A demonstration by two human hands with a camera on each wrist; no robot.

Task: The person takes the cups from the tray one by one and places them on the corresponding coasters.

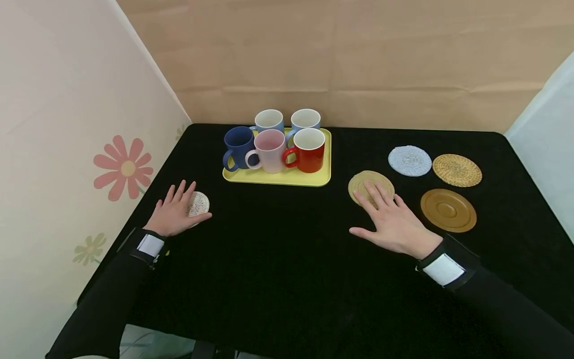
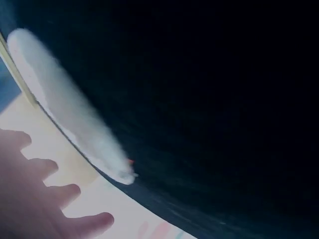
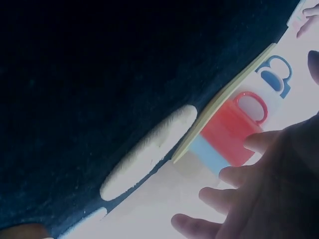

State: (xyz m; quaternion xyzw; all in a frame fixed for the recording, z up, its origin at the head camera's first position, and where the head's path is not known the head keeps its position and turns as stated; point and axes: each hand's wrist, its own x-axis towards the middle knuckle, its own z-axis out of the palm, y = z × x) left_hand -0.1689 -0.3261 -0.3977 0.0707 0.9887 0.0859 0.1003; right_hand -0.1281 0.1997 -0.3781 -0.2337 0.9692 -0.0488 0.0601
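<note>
My left hand (image 1: 172, 212) is spread with straight fingers above a small white speckled coaster (image 1: 199, 203), covering part of it. In the left wrist view the white coaster (image 2: 70, 109) lies flat on the black cloth, apart from the fingers. With fingers extended, my right hand (image 1: 396, 227) hovers over a round beige woven coaster (image 1: 365, 180) and hides its lower edge. The right wrist view shows a gap between that coaster (image 3: 149, 152) and the fingertips. Neither hand holds anything.
Mugs stand on a yellow tray (image 1: 278, 178) at the back: navy (image 1: 239, 142), pink (image 1: 271, 154), red (image 1: 310, 154) and two light blue ones. Right of my right hand lie a pale blue coaster (image 1: 409, 160), a straw one (image 1: 457, 170) and a brown one (image 1: 448, 210).
</note>
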